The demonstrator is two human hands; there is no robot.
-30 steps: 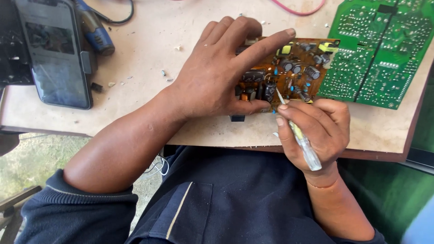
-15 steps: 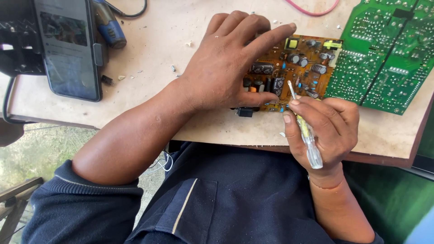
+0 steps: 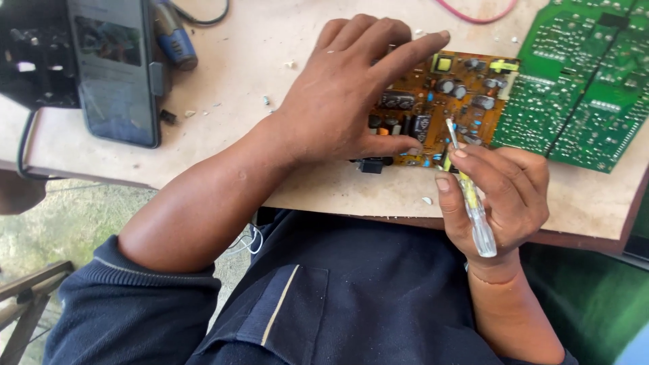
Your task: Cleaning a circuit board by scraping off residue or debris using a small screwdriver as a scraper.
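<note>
The left hand (image 3: 338,94) lies flat, fingers spread, pinning the brown circuit board (image 3: 446,101) to the counter (image 3: 270,74). The right hand (image 3: 497,196) pinches a clear-handled screwdriver (image 3: 468,189), tip touching the board's near edge (among small components). Steady downward pressure should stop the tip skidding.

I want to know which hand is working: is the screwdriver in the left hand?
No, the right hand holds the screwdriver; the left hand rests on the brown circuit board.
</note>
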